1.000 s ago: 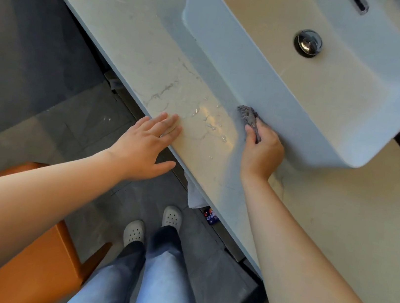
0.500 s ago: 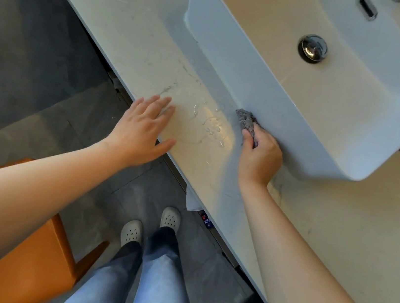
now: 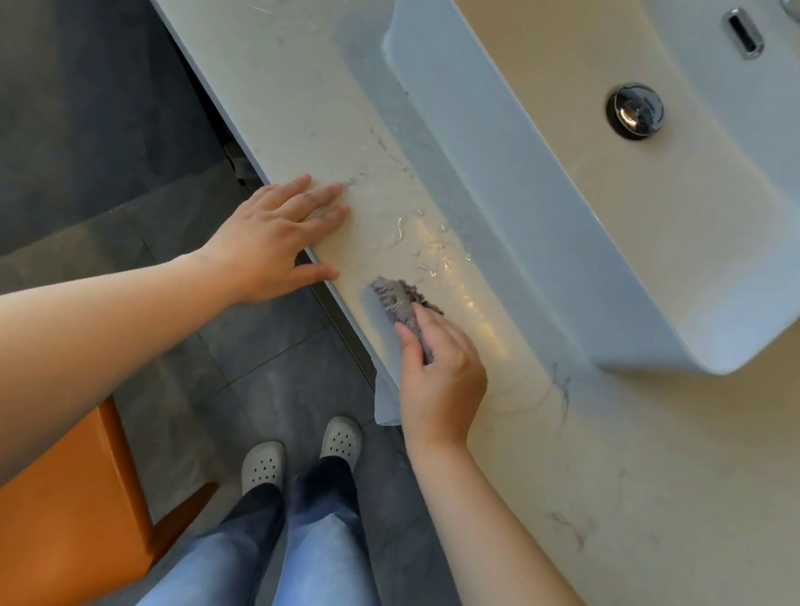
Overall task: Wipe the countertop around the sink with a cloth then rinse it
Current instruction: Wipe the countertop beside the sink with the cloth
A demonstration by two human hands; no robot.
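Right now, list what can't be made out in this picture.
Head view only.
- Faucet: cut off by the top edge; only its base shows.
- Cloth: mostly hidden under the right hand.
- White item below the countertop: mostly hidden by its edge.

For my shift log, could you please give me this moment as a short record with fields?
Setting: countertop carrying a raised white sink
Cloth: grey, bunched, on the countertop near its front edge, apart from the sink wall
Left hand: flat on the countertop's front edge, fingers straight
Right hand: grips the cloth and holds it against the countertop
Surface: wet streaks between cloth and sink
Drain: metal plug in the basin
Stage: wiping; cloth not yet at the sink for rinsing
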